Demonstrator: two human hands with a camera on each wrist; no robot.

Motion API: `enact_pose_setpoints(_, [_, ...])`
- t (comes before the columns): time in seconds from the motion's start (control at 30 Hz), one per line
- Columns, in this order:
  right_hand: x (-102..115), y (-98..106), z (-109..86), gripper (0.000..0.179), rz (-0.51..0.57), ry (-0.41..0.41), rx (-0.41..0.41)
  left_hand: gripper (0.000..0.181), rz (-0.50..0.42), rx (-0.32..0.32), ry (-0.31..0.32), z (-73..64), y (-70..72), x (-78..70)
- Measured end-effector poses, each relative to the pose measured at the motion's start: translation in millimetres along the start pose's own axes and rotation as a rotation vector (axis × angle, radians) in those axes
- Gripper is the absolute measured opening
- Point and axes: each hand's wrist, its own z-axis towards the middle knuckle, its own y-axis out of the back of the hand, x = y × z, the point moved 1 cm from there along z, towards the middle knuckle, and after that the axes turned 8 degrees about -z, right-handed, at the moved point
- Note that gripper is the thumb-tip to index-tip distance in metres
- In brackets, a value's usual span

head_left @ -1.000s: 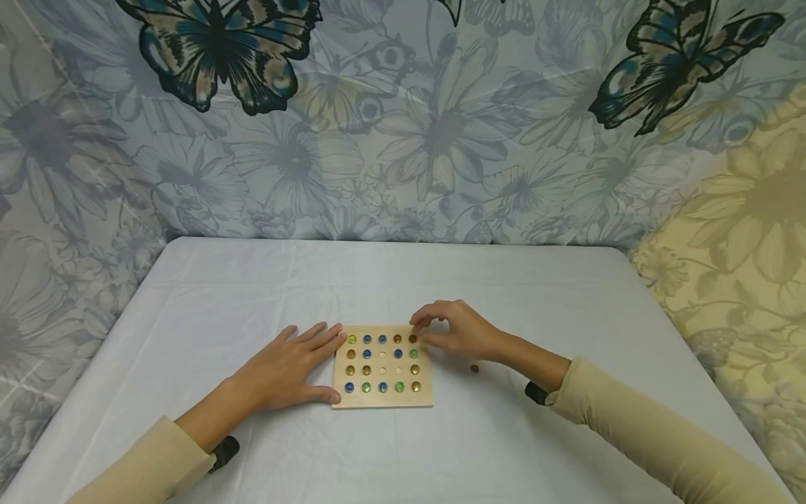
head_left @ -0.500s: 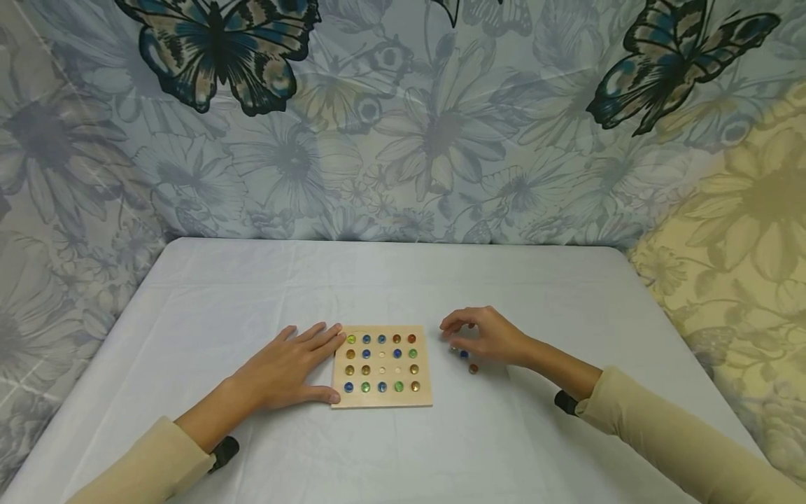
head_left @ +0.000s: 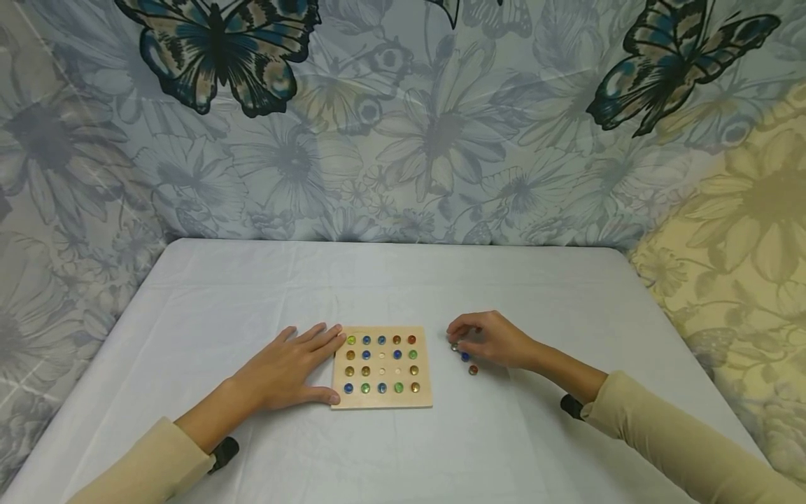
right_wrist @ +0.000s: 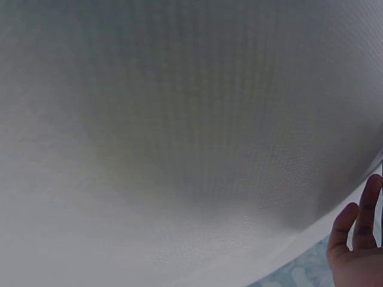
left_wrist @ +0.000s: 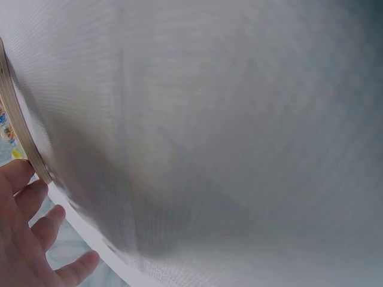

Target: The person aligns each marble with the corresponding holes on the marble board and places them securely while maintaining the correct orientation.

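A square wooden board lies on the table with rows of coloured glass marbles in its hollows; a few pale hollows near its centre hold none. My left hand lies with fingers spread along the board's left edge, fingertips and thumb touching it. In the left wrist view, these fingers meet the board's side. To the right of the board, my right hand pinches a clear marble between thumb and forefinger, low over the cloth. Beside the thumb lie a blue marble and a reddish-brown marble.
A white cloth covers the table. Behind it hangs a floral fabric backdrop with butterflies. Black wrist bands show at the cuffs of the beige sleeves.
My right hand has moved off the board's top right corner, rightward to the loose marbles, and its fingertips have come down round the clear one. The left hand stays on the board's edge.
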Motion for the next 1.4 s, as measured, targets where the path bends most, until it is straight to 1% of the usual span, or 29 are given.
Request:
enact_pose_setpoints(0.2, [0,-1,0.8,0.023,0.005,0.002,-0.003,0.100,-0.006,0.008,0.001,0.1,-0.3,-0.4])
enact_pose_setpoints(0.33, [0,-2,1.1,0.024,-0.002,0.017,-0.020,0.100,0.001,0.006,-0.001,0.3,-0.2,-0.4])
enact_pose_setpoints(0.63, [3,-1,3.4,0.023,-0.021,0.015,-0.029,0.100,0.006,0.001,-0.005,1.0,-0.8,-0.1])
enact_pose_setpoints(0.83, [10,-3,8.7,0.023,0.001,0.048,-0.038,0.100,0.008,-0.003,-0.009,0.7,-0.9,0.2])
enact_pose_setpoints(0.97, [19,-3,13.8,0.023,0.023,0.066,-0.038,0.100,0.013,-0.004,-0.009,0.0,-1.2,0.8])
enact_pose_setpoints(1.4, [38,-8,26.3,0.027,0.019,0.100,-0.045,0.100,0.009,-0.012,-0.008,-0.2,-1.7,1.1])
